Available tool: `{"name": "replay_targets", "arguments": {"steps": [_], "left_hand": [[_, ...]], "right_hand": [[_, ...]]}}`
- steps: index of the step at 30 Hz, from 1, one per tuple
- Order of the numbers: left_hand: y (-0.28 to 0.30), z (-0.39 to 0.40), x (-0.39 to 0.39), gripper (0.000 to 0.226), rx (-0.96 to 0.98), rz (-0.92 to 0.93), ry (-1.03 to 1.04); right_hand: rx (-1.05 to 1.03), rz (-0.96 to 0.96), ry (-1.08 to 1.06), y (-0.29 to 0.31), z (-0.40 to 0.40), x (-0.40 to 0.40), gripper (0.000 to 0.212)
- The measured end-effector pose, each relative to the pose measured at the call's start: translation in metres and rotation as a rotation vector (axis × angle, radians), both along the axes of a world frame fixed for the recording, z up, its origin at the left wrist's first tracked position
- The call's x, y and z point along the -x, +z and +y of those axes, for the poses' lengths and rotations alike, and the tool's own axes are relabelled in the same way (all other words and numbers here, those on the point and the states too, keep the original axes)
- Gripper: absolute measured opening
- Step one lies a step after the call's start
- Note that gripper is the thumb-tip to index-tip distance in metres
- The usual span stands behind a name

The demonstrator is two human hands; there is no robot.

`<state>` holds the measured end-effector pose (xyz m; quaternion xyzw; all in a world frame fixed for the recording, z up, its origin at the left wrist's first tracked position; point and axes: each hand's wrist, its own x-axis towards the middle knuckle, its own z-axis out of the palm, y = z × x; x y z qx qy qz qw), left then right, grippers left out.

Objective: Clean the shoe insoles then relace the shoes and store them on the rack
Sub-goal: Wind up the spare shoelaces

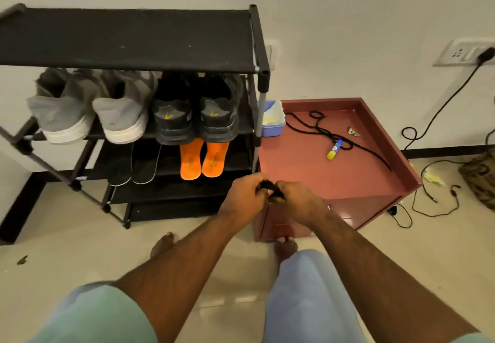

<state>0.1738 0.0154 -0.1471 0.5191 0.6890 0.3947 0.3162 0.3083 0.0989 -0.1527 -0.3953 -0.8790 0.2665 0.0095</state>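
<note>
Head view shows, at centre frame, both hands meeting over a small bunch of black lace (271, 188): the left hand (245, 198) and right hand (294, 202) each curl their fingers round it, pinching it between them. To my eye the step is readying this lace for threading; it would go best by finding both tips, pulling the bunch straight and evening the ends. Another lace (334, 135) lies loose on the red cabinet (308, 166) at right. Black shoes (195, 113) and grey shoes (91, 109) sit on the rack (134, 37) at upper left, orange insoles (203, 159) and dark insoles (134, 166) below. Fingers hide most of the lace; shoe fronts and eyelets are out of sight.
</note>
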Motion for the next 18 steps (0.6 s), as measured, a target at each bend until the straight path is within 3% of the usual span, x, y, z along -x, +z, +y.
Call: {"name": "replay_targets", "arguments": {"steps": [4,9,13,18], "left_hand": [[-0.023,0.064,-0.004,0.053,0.112,0.1,-0.082],[-0.065,0.123,-0.006,0.058,0.114,0.377,-0.135],[-0.099,0.15,-0.014,0.063,0.168,0.683,-0.16],[-0.106,0.154,-0.017,0.066,0.246,0.835,-0.13]], "right_hand": [[-0.172,-0.132,-0.138,-0.027,0.071,-0.01,0.041],[-0.418,-0.318,-0.125,-0.07,0.132,0.002,0.039],[-0.348,-0.28,-0.05,-0.125,0.137,0.005,0.078],[-0.416,-0.161,-0.106,-0.147,0.138,0.0,0.079]]}}
